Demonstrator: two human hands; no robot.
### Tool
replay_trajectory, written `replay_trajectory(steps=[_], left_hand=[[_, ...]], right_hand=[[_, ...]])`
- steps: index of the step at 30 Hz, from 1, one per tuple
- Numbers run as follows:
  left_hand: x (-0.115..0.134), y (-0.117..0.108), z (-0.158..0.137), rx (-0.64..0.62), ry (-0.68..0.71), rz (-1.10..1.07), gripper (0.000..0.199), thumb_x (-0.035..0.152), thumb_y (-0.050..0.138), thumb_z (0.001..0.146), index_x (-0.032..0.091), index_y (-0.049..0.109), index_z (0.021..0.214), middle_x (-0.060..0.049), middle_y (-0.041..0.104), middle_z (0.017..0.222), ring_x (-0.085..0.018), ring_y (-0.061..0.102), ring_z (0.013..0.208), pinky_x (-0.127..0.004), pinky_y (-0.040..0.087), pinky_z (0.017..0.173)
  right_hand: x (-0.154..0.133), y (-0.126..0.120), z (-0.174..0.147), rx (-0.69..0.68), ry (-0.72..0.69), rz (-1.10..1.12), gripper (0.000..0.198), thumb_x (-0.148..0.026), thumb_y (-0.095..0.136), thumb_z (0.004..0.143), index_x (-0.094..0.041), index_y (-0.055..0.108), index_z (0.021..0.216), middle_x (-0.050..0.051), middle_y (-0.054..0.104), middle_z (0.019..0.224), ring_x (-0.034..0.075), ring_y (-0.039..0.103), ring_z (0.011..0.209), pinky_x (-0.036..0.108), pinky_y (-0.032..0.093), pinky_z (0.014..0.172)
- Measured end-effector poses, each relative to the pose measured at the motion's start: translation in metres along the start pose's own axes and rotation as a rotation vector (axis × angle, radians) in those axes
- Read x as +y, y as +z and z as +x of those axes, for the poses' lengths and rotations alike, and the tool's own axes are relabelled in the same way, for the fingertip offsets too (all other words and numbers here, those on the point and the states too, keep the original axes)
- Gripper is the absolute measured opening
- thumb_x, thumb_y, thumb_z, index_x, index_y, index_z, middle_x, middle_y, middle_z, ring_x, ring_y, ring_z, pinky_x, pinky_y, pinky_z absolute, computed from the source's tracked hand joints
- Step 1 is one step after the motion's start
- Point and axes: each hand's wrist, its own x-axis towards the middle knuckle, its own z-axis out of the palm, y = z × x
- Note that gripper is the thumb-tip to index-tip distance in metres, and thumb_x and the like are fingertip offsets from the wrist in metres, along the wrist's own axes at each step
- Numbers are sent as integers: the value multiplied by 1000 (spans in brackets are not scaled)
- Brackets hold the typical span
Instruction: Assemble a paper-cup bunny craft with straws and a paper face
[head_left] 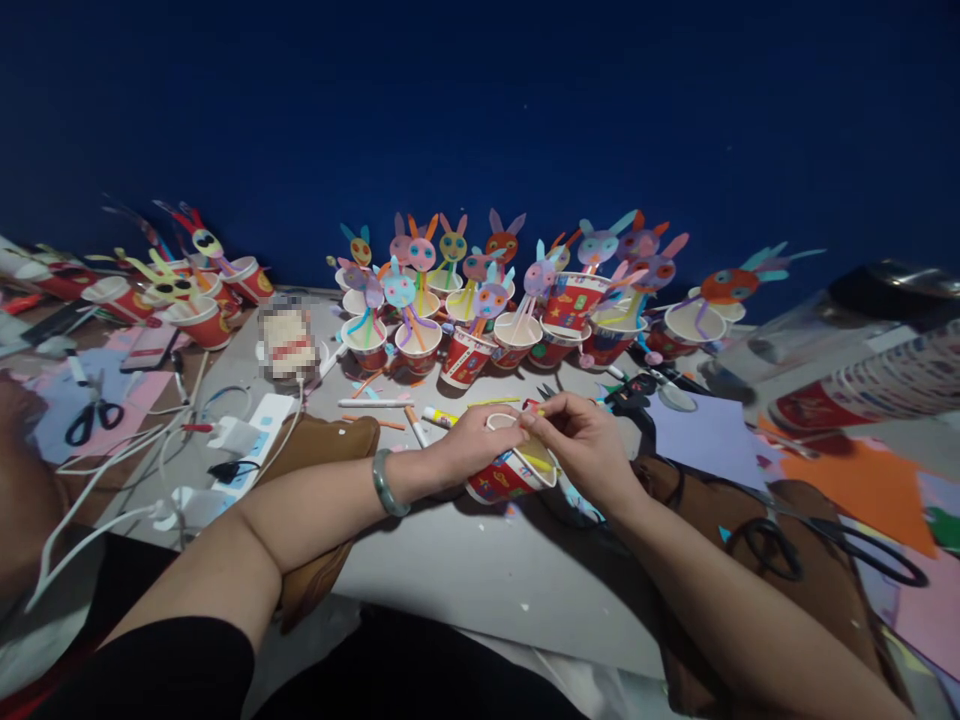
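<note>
My left hand [469,445] is wrapped round a red patterned paper cup [501,482], which is tilted with its mouth toward me. A bright yellow strip [538,462] shows inside the cup. My right hand [581,440] is closed in a pinch over the rim, close to the left fingertips. A small red and yellow bit shows at those fingertips, too small to name. Just behind the hands lie a yellow glue stick [440,417] and a white marker [416,428]. Scissor blades [546,391] point out beyond my right hand.
Paper cups with bunny-faced figures [420,340] crowd the back of the table. A power strip [259,445] with cables lies left, beside a brown bag [319,455]. At right are stacked cups [862,390], orange paper [862,485] and black-handled scissors [847,540]. Another person's arm [22,490] is far left.
</note>
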Motion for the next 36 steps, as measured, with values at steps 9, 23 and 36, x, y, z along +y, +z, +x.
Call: replay_trajectory(steps=[9,23,36], left_hand=[[-1,-3,3,20,57,194,18,30,59,77,13,64,80,-1,60,74,-12,53,69,-25,42,69],[7,-13,9,165,104,97,23,34,66,72,14,63,84,0,61,75,-12,55,69,-24,44,67],[15,-15,9,319,203,58,20,32,66,75,17,67,88,1,66,75,-11,59,68,-22,46,63]], right_hand=[[0,0,1,-31,-1,44,37,-52,82,70,-21,61,71,0,64,66,13,57,57,26,49,52],[-49,-69,5,95,-204,-449,36,-49,70,82,-23,69,107,5,71,87,17,62,67,33,51,60],[-12,-69,30,-308,13,-1348,24,-30,57,87,-22,72,104,7,75,95,21,67,79,29,38,60]])
